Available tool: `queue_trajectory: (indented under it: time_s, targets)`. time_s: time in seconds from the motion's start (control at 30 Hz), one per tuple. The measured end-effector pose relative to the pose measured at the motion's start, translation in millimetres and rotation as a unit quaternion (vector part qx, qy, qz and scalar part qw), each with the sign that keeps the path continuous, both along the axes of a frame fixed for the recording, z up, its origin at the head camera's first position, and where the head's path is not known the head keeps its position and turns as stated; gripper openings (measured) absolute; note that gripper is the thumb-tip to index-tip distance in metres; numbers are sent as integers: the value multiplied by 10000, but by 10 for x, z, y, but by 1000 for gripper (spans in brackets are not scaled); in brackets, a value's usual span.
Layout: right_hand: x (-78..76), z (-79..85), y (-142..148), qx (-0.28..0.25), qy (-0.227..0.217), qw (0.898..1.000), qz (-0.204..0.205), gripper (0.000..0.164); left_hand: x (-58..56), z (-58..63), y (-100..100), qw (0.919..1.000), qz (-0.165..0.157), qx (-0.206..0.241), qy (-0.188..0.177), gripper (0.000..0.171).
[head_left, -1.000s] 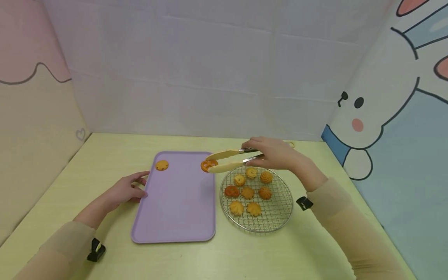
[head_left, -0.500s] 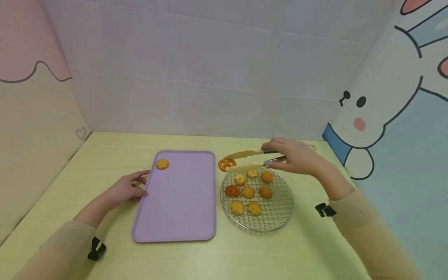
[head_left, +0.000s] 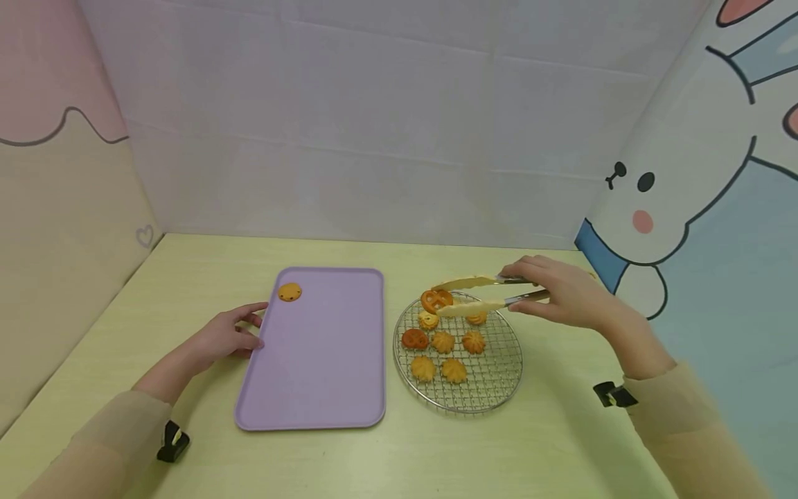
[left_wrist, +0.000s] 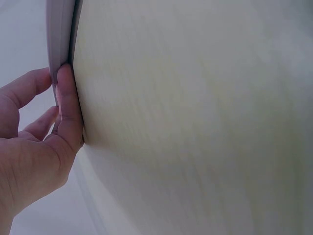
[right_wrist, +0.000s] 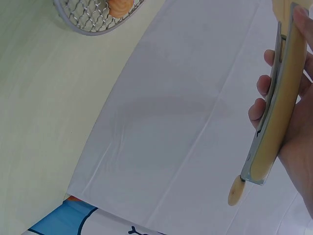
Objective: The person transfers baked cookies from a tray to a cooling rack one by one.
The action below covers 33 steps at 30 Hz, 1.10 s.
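Note:
In the head view my right hand (head_left: pixel 557 287) holds a pair of tongs (head_left: pixel 476 307) with metal arms and cream tips. Between the tips is a pretzel-shaped cookie (head_left: pixel 436 301), over the far left part of a round wire rack (head_left: pixel 492 388). My left hand (head_left: pixel 221 339) touches the left edge of a purple tray (head_left: pixel 312 360), thumb and fingers spread along the rim. A round spotted cookie (head_left: pixel 289 292) lies in the tray's far left corner. From the right wrist, the tongs (right_wrist: pixel 279 98) show fingers wrapped round their handles.
On the rack lie several cookies, among them a darker pretzel-shaped one (head_left: pixel 414 339) and a star-shaped one (head_left: pixel 454 370); the tongs cover part of the far row. A pale wall (head_left: pixel 349 138) closes off the table's back, and a rabbit-printed panel (head_left: pixel 717 277) stands at right.
My right hand has carried the tongs and the pretzel-shaped cookie rightward from the tray's right edge to over the rack. The left hand and tray have stayed in place.

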State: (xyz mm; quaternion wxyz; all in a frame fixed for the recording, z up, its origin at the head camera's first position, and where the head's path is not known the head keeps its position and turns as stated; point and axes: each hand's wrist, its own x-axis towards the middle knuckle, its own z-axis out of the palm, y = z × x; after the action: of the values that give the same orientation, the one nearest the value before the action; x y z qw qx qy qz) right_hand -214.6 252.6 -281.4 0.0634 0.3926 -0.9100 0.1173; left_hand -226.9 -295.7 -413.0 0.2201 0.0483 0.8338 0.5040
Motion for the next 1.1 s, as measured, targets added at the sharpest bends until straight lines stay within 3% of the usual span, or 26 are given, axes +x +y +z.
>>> queue_trajectory:
  time_s: [0.33, 0.83, 1.1]
  targets:
    - [130, -96, 225, -174, -87, 9998, -67, 42, -16, -22, -7, 10000, 21, 6, -24, 77]
    - [316, -316, 491, -42, 235, 9997, -113, 41, -11, -14, 5, 10000, 25, -4, -35, 77]
    - [398, -450, 599, 126, 19, 9994, -319, 40, -13, -22, -3, 10000, 27, -1, -28, 77]
